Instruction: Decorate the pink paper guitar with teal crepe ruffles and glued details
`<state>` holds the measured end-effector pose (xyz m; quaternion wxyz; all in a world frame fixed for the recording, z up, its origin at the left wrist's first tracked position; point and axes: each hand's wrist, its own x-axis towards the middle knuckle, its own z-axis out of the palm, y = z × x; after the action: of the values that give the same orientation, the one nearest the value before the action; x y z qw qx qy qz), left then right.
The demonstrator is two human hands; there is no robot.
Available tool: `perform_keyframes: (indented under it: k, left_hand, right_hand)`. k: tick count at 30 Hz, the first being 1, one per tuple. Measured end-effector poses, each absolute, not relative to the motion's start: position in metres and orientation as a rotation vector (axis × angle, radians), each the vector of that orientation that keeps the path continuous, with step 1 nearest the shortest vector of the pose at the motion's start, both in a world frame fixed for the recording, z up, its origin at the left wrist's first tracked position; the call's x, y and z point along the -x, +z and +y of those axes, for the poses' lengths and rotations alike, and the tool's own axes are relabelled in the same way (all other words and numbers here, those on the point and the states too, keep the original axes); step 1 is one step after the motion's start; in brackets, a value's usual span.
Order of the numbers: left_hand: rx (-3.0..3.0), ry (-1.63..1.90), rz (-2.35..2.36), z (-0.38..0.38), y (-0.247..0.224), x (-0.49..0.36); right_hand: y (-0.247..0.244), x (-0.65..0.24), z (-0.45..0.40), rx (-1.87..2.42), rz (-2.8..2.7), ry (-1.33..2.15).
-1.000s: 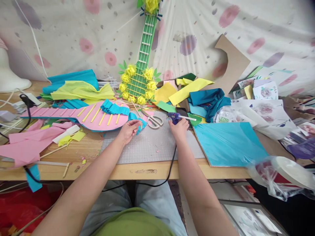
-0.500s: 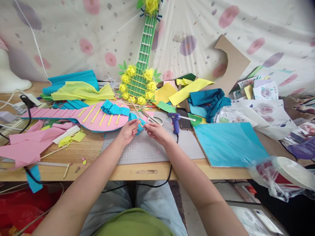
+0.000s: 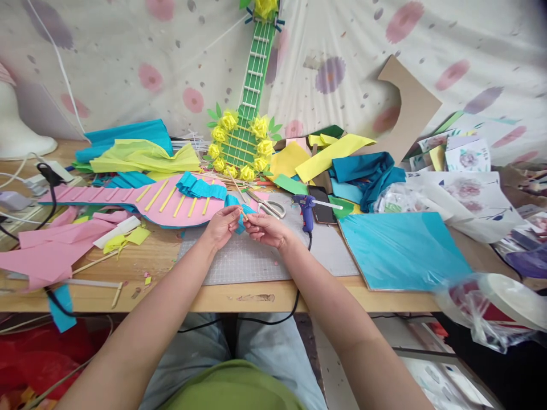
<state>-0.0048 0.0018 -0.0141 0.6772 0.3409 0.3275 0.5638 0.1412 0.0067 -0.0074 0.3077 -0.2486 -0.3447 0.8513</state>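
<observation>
Over the grey cutting mat [image 3: 233, 262], I have both hands close together with fingertips pinched. The left hand [image 3: 223, 228] and the right hand [image 3: 265, 229] meet at a small tan stick [image 3: 244, 216], which sits between their fingertips. A blue crepe paper strip [image 3: 233, 200] shows just behind the fingers; I can't tell whether either hand grips it too.

Beyond my right hand I see scissors [image 3: 273, 209], then a blue hot glue gun [image 3: 306, 213] with a white glue stick [image 3: 327, 204] jutting from its back, and a black smartphone [image 3: 323, 214] beside it. To my left, a pink guitar-shaped cutout [image 3: 160, 206] with yellow bars lies on the wooden bench [image 3: 213, 302], ruffled blue crepe [image 3: 200, 189] across its body. At the back, a green craft guitar [image 3: 252, 88] ringed with yellow paper flowers [image 3: 261, 126] stands tilted against the flowered curtain [image 3: 342, 34]. A blue board [image 3: 404, 250] lies right of the mat.
</observation>
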Motion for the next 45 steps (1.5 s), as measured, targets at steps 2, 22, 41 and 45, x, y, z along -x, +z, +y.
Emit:
perform_keyframes:
  k: [2, 22, 41, 45]
  left_hand:
    - [-0.783, 1.269, 0.743, 0.001, -0.014, 0.006]
    - [-2.201, 0.34, 2.016, -0.001, 0.008, -0.018]
    - [-1.59, 0.918, 1.122, 0.024, 0.009, 0.015]
    - [-1.33, 1.24, 1.148, 0.019, 0.001, 0.002]
  right_hand:
    - [-0.007, -0.142, 0.008, 0.648, -0.941, 2.26]
    - [-0.017, -0.178, 0.014, 0.714, -0.904, 1.799]
    - [-0.019, -0.161, 0.005, 0.793, -1.155, 1.59]
    - [-0.026, -0.158, 0.013, 0.843, -1.021, 1.392]
